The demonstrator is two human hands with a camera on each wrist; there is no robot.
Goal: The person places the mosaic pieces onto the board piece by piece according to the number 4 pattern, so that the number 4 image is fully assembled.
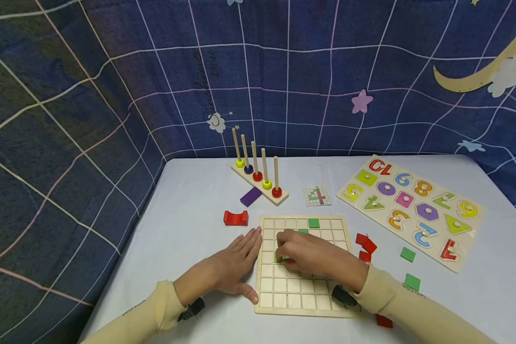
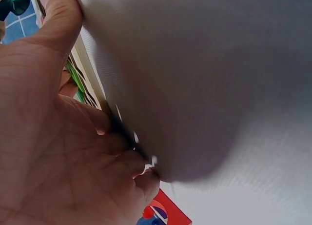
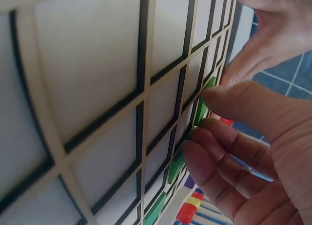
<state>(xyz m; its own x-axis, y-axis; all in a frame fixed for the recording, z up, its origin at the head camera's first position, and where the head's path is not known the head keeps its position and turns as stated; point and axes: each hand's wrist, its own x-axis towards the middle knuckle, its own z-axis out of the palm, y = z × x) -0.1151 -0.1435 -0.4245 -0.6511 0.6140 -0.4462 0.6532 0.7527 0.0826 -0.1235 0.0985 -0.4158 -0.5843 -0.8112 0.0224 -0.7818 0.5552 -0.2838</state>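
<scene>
Green tile [image 3: 200, 112]: was pinched by right hand [image 1: 305, 252]; crooked release might have wedged it.
Board [image 1: 294, 301]: lay beneath, left hand [image 1: 235, 262] outstretched alongside.

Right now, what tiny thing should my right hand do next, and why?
I'd probably press the green tile down flat, then let go. Your right hand pinches it at the board, your left hand rests by the board's edge, and two other green tiles sit in squares. I can't tell if yours is flat.
</scene>
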